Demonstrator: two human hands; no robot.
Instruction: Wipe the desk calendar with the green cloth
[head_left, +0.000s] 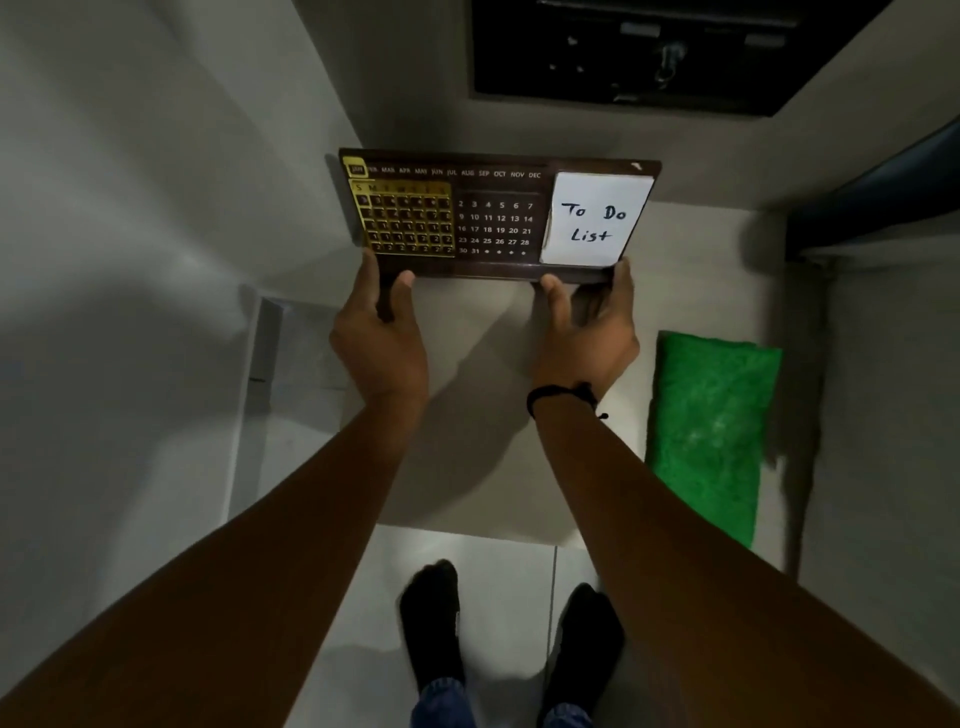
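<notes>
The desk calendar (493, 218) is a dark brown board with month names, date numbers, a gold sliding frame at its left and a white "To Do List" pad at its right. It stands upright on a white ledge (483, 374). My left hand (382, 332) grips its lower left corner, thumb on the front. At the lower right corner my right hand (587, 327) holds it, a black band on the wrist. The green cloth (709, 431) lies flat on the ledge to the right of my right forearm, with neither hand touching it.
A dark recessed panel (649, 52) sits in the wall above the calendar. White walls close in at left and right, with a dark blue edge (878, 192) at the right. Below, my feet in black socks (431, 623) stand on pale floor tiles.
</notes>
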